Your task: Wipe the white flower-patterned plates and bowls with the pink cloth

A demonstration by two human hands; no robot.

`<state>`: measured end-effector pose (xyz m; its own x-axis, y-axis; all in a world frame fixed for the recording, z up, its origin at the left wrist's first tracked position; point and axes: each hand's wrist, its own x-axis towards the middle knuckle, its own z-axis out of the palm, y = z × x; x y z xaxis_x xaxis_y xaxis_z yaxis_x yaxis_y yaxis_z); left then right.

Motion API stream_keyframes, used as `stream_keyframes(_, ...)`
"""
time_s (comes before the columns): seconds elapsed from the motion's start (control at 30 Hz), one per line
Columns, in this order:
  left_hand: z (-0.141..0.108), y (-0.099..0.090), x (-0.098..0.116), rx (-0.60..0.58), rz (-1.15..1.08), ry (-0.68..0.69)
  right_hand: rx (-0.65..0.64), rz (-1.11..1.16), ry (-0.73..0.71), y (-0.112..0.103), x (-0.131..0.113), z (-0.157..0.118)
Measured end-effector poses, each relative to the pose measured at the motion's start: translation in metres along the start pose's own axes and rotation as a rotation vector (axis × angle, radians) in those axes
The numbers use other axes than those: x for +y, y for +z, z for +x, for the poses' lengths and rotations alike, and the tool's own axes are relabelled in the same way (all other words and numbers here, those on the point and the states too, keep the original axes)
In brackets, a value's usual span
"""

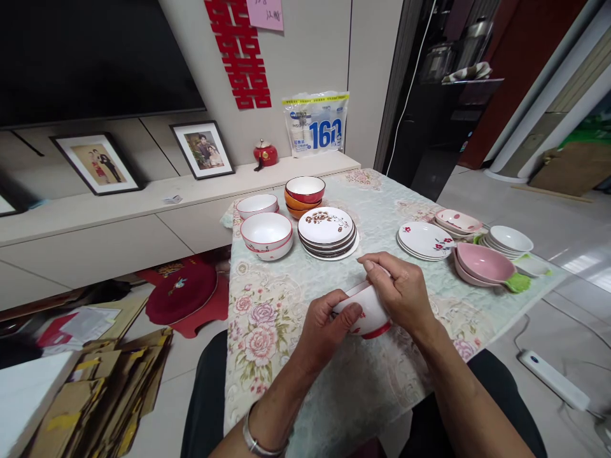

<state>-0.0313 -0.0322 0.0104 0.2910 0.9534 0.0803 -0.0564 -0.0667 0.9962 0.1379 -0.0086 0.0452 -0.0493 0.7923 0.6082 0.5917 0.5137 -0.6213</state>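
A white bowl with red marks and a red foot [370,312] is tilted between my hands above the near part of the table. My left hand [329,321] grips its left side, thumb on the outer wall. Over the rim on the right, my right hand [401,289] is closed on the bowl, and some of its fingers are hidden. Just beyond stands a stack of plates with a brown flower print [327,226]. White bowls with red rims [267,234] are stacked left of it, and red and orange bowls [305,191] behind.
White plates with red flowers [422,238], pink dishes [484,262], spotted dishes [458,221] and small white bowls [510,238] stand at the right on the flowered tablecloth [262,343]. A red stool [184,292] and flattened cardboard [109,388] are on the left; a power strip [554,378] lies right.
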Motion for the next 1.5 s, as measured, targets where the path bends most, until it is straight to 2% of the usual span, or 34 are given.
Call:
stream_keyframes(0.2,0.001,0.001,-0.003,0.031,-0.044,-0.041,0.026,-0.197,-0.206,0.009,-0.021,-0.005)
stream_keyframes(0.3,-0.001,0.002,-0.002,0.034,-0.055,-0.047,0.045,-0.223,-0.240,0.010,-0.019,-0.004)
stream_keyframes(0.37,-0.002,0.002,-0.002,0.021,-0.039,-0.037,0.058,-0.179,-0.175,0.007,-0.010,-0.001)
stream_keyframes(0.5,-0.002,0.001,-0.002,0.005,0.043,0.018,0.072,-0.088,0.069,0.003,0.008,0.002)
stream_keyframes(0.57,-0.001,0.000,-0.002,0.011,0.021,0.005,0.076,-0.108,0.089,0.005,0.005,0.001)
stream_keyframes(0.67,0.001,-0.001,-0.002,0.045,-0.068,-0.031,0.066,-0.206,-0.046,0.013,-0.016,-0.005)
stream_keyframes(0.73,0.002,-0.001,-0.002,0.079,-0.101,-0.026,0.009,-0.268,-0.164,0.019,-0.031,-0.009)
stream_keyframes(0.83,0.001,0.000,-0.002,0.107,-0.121,-0.011,-0.063,-0.268,-0.250,0.021,-0.033,-0.008)
stream_keyframes(0.9,-0.001,0.001,-0.003,0.097,-0.126,-0.030,-0.040,-0.193,-0.173,0.017,-0.020,-0.004)
stream_keyframes(1.0,-0.002,0.001,-0.004,0.070,-0.116,-0.065,0.024,-0.045,0.110,0.010,0.002,0.002)
stream_keyframes(1.07,-0.001,0.000,-0.005,0.071,-0.109,-0.071,0.046,-0.033,0.185,0.009,0.005,0.002)
stream_keyframes(1.17,0.002,-0.001,-0.007,0.109,-0.133,-0.049,0.065,-0.163,0.033,0.018,-0.015,-0.005)
stream_keyframes(1.27,0.004,0.000,-0.008,0.200,-0.174,0.017,-0.015,-0.290,-0.191,0.030,-0.041,-0.014)
stream_keyframes(1.37,0.004,0.002,-0.008,0.249,-0.235,0.023,-0.056,-0.289,-0.317,0.035,-0.042,-0.014)
stream_keyframes(1.43,0.002,0.003,-0.007,0.217,-0.285,-0.035,0.024,-0.218,-0.267,0.032,-0.028,-0.009)
stream_keyframes(1.5,0.001,0.004,-0.005,0.200,-0.345,-0.088,0.083,-0.116,-0.097,0.027,-0.010,-0.003)
